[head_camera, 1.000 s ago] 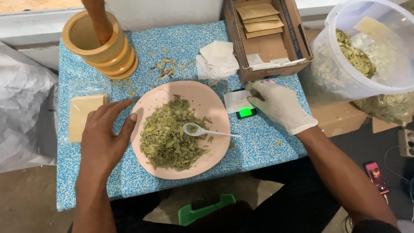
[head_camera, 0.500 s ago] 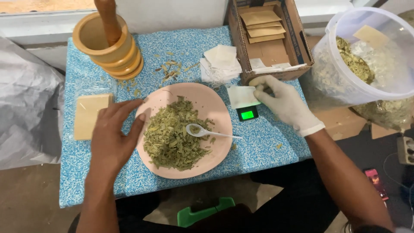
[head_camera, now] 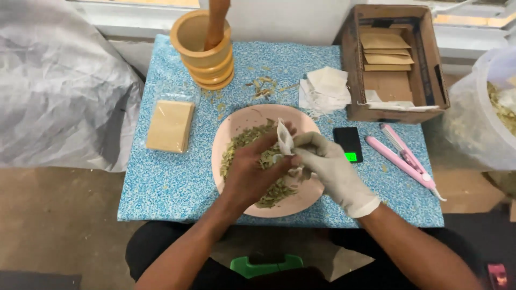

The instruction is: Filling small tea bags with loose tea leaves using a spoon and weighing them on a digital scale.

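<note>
A pink plate heaped with dried green leaves sits mid-table on the blue speckled cloth. Over it, my bare left hand and my white-gloved right hand meet. Together they pinch a small white paper sachet, held upright above the leaves. The white spoon seen earlier on the plate is hidden under my hands. A black pocket scale with a lit green display lies just right of the plate with nothing on it.
A wooden mortar with pestle stands at the back. Also here: a tan packet left, loose white sachets, a cardboard box of brown envelopes, a pink sealing tong, a plastic tub, grey sheeting.
My left hand left the plate's left rim and my right hand left the scale; both now meet over the leaves, holding the white sachet. The scale is bare.
</note>
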